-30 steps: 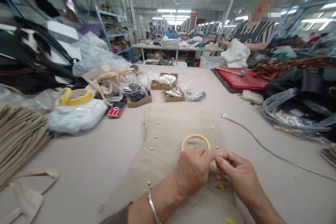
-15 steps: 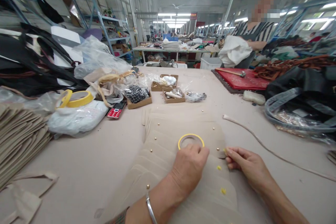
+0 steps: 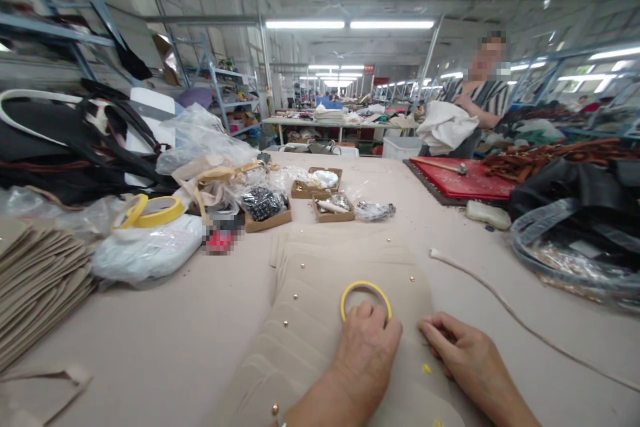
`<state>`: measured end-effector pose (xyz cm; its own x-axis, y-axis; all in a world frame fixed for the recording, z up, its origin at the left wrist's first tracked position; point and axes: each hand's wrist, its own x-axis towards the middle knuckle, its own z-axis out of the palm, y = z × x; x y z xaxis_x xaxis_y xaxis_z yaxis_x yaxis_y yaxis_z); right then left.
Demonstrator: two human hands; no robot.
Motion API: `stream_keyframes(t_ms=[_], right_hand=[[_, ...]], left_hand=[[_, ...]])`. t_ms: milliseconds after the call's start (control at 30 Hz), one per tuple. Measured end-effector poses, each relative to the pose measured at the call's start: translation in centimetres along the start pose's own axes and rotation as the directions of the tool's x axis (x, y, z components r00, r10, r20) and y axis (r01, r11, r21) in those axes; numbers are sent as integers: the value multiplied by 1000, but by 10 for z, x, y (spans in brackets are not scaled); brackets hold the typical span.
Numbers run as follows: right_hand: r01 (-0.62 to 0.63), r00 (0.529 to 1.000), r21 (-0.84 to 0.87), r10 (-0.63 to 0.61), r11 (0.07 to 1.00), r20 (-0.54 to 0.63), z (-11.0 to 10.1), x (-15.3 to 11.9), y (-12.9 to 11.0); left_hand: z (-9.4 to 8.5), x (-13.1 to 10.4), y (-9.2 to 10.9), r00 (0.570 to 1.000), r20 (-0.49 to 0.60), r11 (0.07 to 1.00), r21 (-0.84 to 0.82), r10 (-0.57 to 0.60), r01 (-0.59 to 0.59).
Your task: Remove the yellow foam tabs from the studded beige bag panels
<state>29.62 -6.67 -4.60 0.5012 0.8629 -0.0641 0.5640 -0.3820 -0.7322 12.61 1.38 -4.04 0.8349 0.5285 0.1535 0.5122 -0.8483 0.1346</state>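
Observation:
My left hand (image 3: 367,353) is closed around the lower side of a yellow tape roll (image 3: 367,285), held over a fanned stack of beige panels (image 3: 350,260). My right hand (image 3: 463,353) pinches at the right edge of the stack, thumb against forefinger; whatever is between the fingertips is too small to make out. Small gold studs (image 3: 295,297) run along the left side of the panels, and another stud (image 3: 413,279) sits above my right fingertips. Below those fingertips, a bit of yellow tape (image 3: 427,368) sticks to a panel.
Left are a pile of beige pieces (image 3: 45,280), more yellow tape rolls (image 3: 159,211) and a plastic-wrapped bundle (image 3: 150,250). Small cardboard boxes (image 3: 267,219) stand ahead. A beige cord (image 3: 505,300), black bag (image 3: 575,203) and red board (image 3: 460,177) lie right. A person (image 3: 475,90) stands beyond.
The view has tilted up, so the table sits lower. My right fingertips have moved onto the panel edge, where a stud showed before; the yellow bit at them is now hidden. My left hand keeps the roll.

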Motion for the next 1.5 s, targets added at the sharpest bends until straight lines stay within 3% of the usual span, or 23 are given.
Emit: stream_keyframes(t_ms=[200,400,500,600,700,933,1167,1300,1500], right_hand=[[15,999,-16,-15,1000,-31,-2,1,-10],[-160,982,133,171,978,-76,-4,3,-11],[-221,973,256,230,941,-7,-10,3,-2],[-208,978,365,205,908,49,-14,-1,7],[-121,992,294,129,948,-6,-14,-7,8],[30,995,-122,-42,992,-92,-7,-6,-7],[98,991,-181,-112,979,-68,-7,-1,-9],[133,990,-168,-137,977,-12,-11,-2,-8],[175,956,-109,-142,978,258,-26,-14,-10]], left_hand=[[-3,-1,0,999,-34,1000,-15,4,-5],[-12,-4,0,999,-25,999,-9,47,-47],[-14,-4,-1,999,-17,999,2,50,-50],[-13,-4,-2,999,-8,999,4,51,-51],[-13,-4,-1,998,-14,998,-6,64,-64],[-15,-6,-2,998,-12,998,-8,59,-59],[-21,-7,1,996,-9,995,-34,92,-92],[-29,-8,-2,996,-52,994,-83,71,-75],[-33,-8,-16,999,-47,999,-54,-5,2]])
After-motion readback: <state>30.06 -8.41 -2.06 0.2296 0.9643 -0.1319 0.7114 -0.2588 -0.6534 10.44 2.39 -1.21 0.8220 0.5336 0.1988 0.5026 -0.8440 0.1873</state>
